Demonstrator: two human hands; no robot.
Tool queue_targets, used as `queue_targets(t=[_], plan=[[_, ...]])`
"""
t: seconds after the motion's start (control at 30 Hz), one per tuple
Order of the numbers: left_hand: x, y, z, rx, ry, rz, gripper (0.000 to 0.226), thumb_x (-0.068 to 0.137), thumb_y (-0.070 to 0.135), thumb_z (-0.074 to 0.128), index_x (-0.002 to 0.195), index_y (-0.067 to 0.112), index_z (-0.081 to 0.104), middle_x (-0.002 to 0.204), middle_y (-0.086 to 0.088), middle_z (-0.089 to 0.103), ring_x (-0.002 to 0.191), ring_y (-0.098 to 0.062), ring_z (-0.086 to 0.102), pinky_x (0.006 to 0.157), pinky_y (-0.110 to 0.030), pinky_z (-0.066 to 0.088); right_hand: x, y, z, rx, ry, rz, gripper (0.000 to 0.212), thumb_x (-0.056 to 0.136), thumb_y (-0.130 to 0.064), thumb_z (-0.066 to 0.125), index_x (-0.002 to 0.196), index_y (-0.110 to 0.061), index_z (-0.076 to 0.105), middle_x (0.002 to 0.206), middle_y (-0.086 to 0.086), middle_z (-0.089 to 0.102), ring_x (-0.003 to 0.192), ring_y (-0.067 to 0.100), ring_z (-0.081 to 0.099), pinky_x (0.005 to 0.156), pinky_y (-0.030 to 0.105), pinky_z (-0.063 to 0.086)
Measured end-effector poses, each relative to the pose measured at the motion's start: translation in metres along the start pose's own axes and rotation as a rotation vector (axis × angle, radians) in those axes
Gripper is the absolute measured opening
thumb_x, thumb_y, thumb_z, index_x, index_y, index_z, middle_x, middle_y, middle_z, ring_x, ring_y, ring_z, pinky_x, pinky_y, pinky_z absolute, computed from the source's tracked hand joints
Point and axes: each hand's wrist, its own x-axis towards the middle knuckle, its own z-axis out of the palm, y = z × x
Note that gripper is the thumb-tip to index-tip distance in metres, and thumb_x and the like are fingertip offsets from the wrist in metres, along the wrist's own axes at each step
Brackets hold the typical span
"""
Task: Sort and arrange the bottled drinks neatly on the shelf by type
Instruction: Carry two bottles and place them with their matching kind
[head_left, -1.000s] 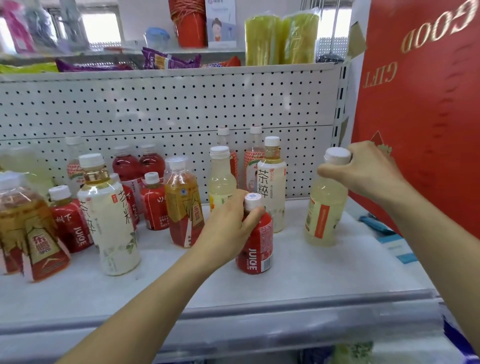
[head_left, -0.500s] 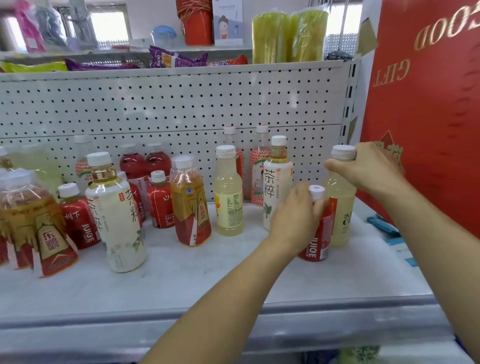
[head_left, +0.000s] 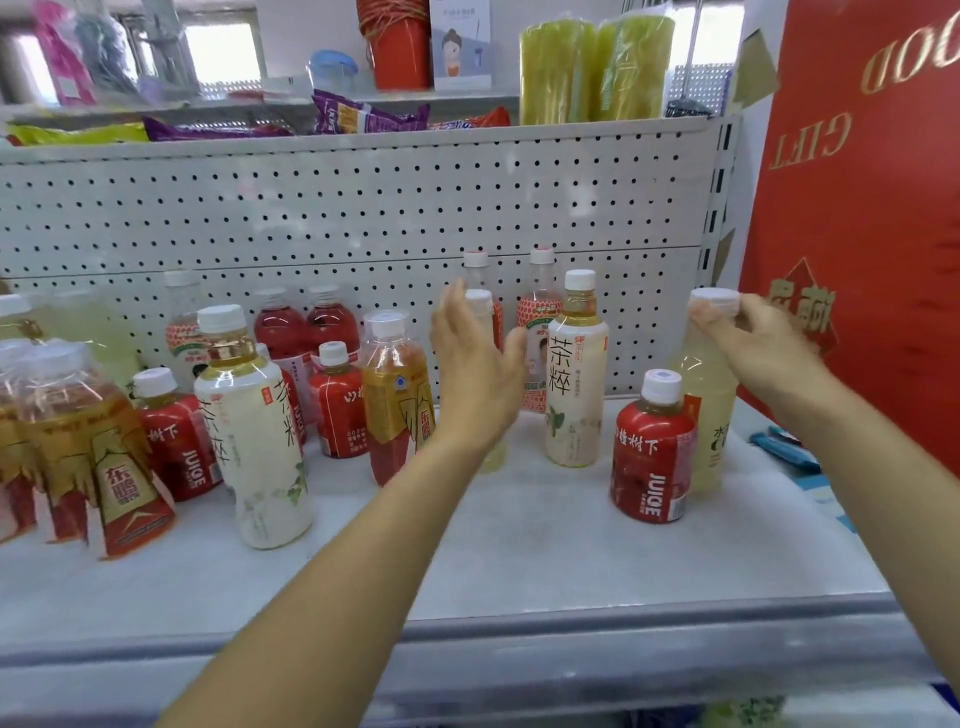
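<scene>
A small red juice bottle (head_left: 653, 452) stands alone at the right of the white shelf (head_left: 519, 545), touching a tall pale yellow bottle (head_left: 709, 410) behind it. My right hand (head_left: 763, 348) grips that pale bottle by its white cap. My left hand (head_left: 475, 364) is open with fingers spread, in front of another pale yellow bottle (head_left: 480, 306) at mid shelf, hiding most of it. A white tea bottle (head_left: 574, 374) stands between the two hands. More red juice, amber tea and white tea bottles crowd the left half.
A perforated white back panel (head_left: 363, 208) closes the rear. A red gift box (head_left: 872, 208) stands at the right edge. Two pink-labelled bottles (head_left: 537, 312) stand against the panel. The upper shelf holds snack packs and green rolls (head_left: 592, 67). A blue item (head_left: 784, 447) lies far right.
My left hand carried the small red juice bottle rightward, set it down by the pale bottle, let go and moved back left, open. My right hand kept its hold on the cap.
</scene>
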Motion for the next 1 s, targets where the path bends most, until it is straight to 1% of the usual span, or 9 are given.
queue_targets(t=[0.1,0.17,0.23,0.4,0.5,0.57,0.7,0.87,1.0], plan=[[0.03,-0.004,-0.001,-0.074,-0.038,-0.164,0.077,0.101,0.029,0.054,0.157,0.011,0.005,0.158,-0.011,0.026,0.148,-0.027,0.021,0.119,-0.044,0.024,-0.003,0.005,0.004,0.033,0.049,-0.054,0.055,0.094,-0.058,0.05,0.131,-0.018,0.054,0.121,-0.001,0.059,0.113,0.02,0.056,0.087,0.036,0.044],[0.039,-0.007,0.001,-0.145,-0.075,-0.254,0.059,0.102,0.034,0.05,0.148,0.013,0.02,0.122,-0.006,0.054,0.126,-0.032,0.051,0.103,-0.048,0.044,-0.008,0.005,0.005,0.013,0.078,-0.087,0.055,0.093,-0.057,0.049,0.128,-0.016,0.055,0.118,0.001,0.059,0.11,0.021,0.056,0.085,0.036,0.045],[0.04,-0.011,0.003,-0.143,-0.097,-0.26,0.043,0.103,0.039,0.047,0.134,0.012,0.032,0.098,-0.001,0.056,0.101,-0.028,0.062,0.091,-0.049,0.052,-0.013,0.006,0.002,0.006,0.114,-0.108,0.05,0.093,-0.057,0.051,0.123,-0.017,0.057,0.116,0.002,0.061,0.108,0.022,0.058,0.088,0.041,0.049],[0.022,-0.012,-0.006,-0.2,-0.181,-0.085,0.038,0.102,0.044,0.047,0.124,0.014,0.039,0.098,0.004,0.059,0.09,-0.013,0.062,0.079,-0.037,0.052,-0.039,0.006,-0.008,0.101,0.188,-0.119,0.037,0.09,-0.056,0.055,0.112,-0.026,0.058,0.099,-0.014,0.063,0.091,0.002,0.06,0.079,0.03,0.051],[0.002,-0.011,-0.02,-0.292,-0.261,-0.006,0.044,0.097,0.052,0.048,0.127,0.02,0.044,0.104,0.009,0.062,0.095,-0.006,0.062,0.078,-0.026,0.05,-0.058,0.007,-0.007,0.185,0.217,-0.102,0.037,0.091,-0.052,0.057,0.112,-0.022,0.06,0.097,-0.009,0.065,0.085,0.006,0.061,0.07,0.027,0.049],[-0.014,-0.011,-0.027,-0.346,-0.279,0.015,0.045,0.094,0.056,0.049,0.125,0.023,0.049,0.106,0.005,0.065,0.098,-0.011,0.065,0.084,-0.031,0.053,-0.069,0.01,-0.005,0.211,0.203,-0.09,0.037,0.088,-0.051,0.061,0.112,-0.022,0.059,0.098,-0.007,0.067,0.086,0.008,0.063,0.071,0.029,0.05],[-0.035,-0.006,-0.036,-0.404,-0.27,0.003,0.044,0.091,0.057,0.054,0.117,0.022,0.056,0.104,0.003,0.069,0.094,-0.011,0.069,0.083,-0.032,0.055,-0.086,0.019,0.001,0.188,0.129,-0.039,0.038,0.083,-0.042,0.071,0.114,-0.027,0.055,0.104,-0.013,0.064,0.095,0.002,0.061,0.073,0.027,0.046],[-0.062,-0.016,-0.036,-0.262,-0.312,-0.135,0.07,0.076,0.038,0.083,0.133,0.024,0.047,0.115,0.011,0.065,0.104,-0.002,0.063,0.089,-0.029,0.049,-0.1,0.029,0.006,0.178,0.115,0.011,0.065,0.079,-0.029,0.081,0.132,-0.023,0.044,0.115,-0.006,0.062,0.103,0.013,0.061,0.087,0.036,0.046],[-0.079,-0.014,-0.036,-0.297,-0.319,-0.165,0.079,0.078,0.027,0.083,0.142,0.024,0.035,0.11,0.02,0.059,0.097,0.012,0.057,0.092,-0.026,0.043,-0.112,0.02,0.009,0.173,0.1,-0.016,0.06,0.08,-0.025,0.08,0.128,-0.025,0.044,0.107,-0.01,0.061,0.098,0.011,0.061,0.091,0.039,0.047]])
